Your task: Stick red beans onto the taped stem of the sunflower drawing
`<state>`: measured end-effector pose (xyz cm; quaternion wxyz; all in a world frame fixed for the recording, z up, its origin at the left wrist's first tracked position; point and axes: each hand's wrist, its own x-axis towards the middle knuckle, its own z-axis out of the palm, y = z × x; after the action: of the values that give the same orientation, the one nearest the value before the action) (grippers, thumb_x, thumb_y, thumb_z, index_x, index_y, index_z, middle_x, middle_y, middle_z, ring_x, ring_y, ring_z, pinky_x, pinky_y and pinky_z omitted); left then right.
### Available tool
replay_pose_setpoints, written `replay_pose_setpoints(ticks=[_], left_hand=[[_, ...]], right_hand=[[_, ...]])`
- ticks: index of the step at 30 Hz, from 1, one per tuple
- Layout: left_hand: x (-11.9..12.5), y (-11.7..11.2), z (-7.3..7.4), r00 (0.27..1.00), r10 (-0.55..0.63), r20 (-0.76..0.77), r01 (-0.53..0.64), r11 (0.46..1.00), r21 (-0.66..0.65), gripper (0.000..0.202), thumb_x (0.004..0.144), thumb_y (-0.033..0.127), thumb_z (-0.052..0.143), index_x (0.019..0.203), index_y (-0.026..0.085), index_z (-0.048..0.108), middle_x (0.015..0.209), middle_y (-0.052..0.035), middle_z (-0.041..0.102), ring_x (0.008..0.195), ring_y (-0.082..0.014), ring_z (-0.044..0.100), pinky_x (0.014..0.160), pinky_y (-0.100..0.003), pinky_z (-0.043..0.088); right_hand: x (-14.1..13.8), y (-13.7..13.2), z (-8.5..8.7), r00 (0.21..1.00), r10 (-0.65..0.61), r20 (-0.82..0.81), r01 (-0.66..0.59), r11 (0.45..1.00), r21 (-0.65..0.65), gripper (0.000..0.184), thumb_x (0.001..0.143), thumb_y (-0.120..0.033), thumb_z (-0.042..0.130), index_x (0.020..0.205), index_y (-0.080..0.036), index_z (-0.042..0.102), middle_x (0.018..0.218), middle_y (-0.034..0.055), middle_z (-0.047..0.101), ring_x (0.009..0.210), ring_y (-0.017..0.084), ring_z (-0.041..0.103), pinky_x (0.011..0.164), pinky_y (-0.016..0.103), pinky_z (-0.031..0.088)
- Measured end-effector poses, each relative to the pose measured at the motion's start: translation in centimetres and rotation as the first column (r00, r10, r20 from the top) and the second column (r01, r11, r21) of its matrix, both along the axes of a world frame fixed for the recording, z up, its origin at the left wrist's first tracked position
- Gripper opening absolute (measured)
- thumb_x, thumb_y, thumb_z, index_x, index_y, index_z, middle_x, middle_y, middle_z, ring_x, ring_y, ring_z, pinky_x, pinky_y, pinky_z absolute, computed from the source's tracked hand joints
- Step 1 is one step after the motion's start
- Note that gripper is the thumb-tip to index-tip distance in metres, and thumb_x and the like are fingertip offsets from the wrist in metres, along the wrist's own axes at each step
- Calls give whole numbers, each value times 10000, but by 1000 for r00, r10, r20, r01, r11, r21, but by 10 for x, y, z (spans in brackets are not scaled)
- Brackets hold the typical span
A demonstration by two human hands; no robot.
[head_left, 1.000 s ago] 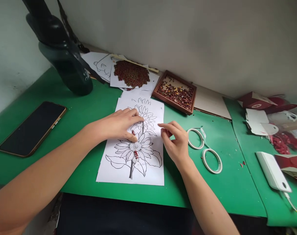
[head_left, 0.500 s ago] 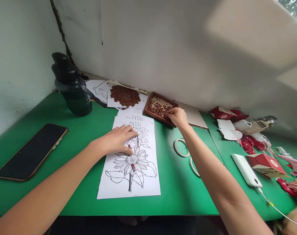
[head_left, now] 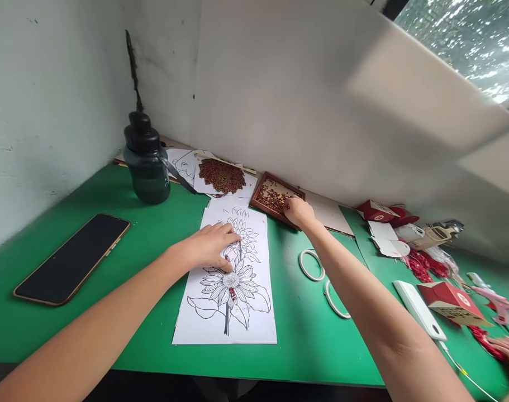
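A white sheet with a line drawing of sunflowers [head_left: 254, 329] lies on the green table. My left hand [head_left: 212, 244] rests on the sheet's upper left part, fingers and thumb apart. Close by its thumb, a few dark red beads or beans sit on the lower flower, and a short row of them [head_left: 233, 293] lies below that flower's centre. My right hand [head_left: 299, 212] is at the right side of a brown wooden tray [head_left: 257, 194], its fingers curled down among loose red, brown and yellow beads [head_left: 271, 200]. Its fingertips are hidden, so what they hold cannot be made out.
A phone [head_left: 72, 259] and a dark bottle [head_left: 148, 167] stand left. Behind the sheet lies a paper covered with brown beads [head_left: 222, 176]. White rings [head_left: 312, 264], a white power bank [head_left: 419, 310], red boxes [head_left: 454, 303] and another person's hand [head_left: 508, 352] are at right.
The view has tilted and shifted, so everything sits slightly differently in frame. My left hand stays on the sheet. My right hand stays at the tray, now with its fingers more hidden.
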<state>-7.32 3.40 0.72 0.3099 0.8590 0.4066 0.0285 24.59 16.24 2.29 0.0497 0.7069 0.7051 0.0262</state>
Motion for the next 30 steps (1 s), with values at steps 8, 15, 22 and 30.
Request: replay_pose_setpoints(ticks=[8, 15, 22, 30], left_hand=[[-2, -5, 9, 1000, 2, -4, -2, 999, -34, 793, 789, 532, 747, 1510, 312, 498, 1388, -78, 535, 1254, -305, 526, 968, -386, 454], [13, -20, 17, 994, -101, 49, 107, 984, -141, 1022, 636, 626, 876, 1531, 339, 475, 1328, -46, 548, 1093, -272, 600, 737, -312, 449], [28, -33, 10, 978, -210, 5, 210, 978, -20, 881, 667, 502, 900, 1448, 296, 548, 1263, -71, 571, 1067, -293, 595, 799, -354, 457], [18, -21, 9, 986, -166, 22, 167, 980, -104, 897, 716, 517, 847, 1519, 340, 489, 1313, -64, 577, 1084, -281, 600, 789, -332, 450]], right_hand=[[-3, 0, 0, 997, 70, -13, -70, 997, 20, 263, 901, -169, 579, 1029, -235, 799, 1170, 98, 757, 1009, 252, 697, 772, 279, 496], [3, 5, 1, 989, 143, -45, -143, 990, 17, 276, 914, -195, 610, 1094, -239, 814, 1191, 85, 773, 1038, 239, 697, 802, 257, 497], [1, 8, -1, 987, 138, -78, -134, 989, 58, 210, 899, -170, 601, 981, -202, 793, 1083, 94, 778, 944, 228, 688, 756, 260, 465], [6, -46, 6, 971, 177, -158, -134, 959, 248, 226, 975, -217, 511, 1037, -204, 728, 1133, 89, 713, 944, 215, 657, 777, 284, 461]])
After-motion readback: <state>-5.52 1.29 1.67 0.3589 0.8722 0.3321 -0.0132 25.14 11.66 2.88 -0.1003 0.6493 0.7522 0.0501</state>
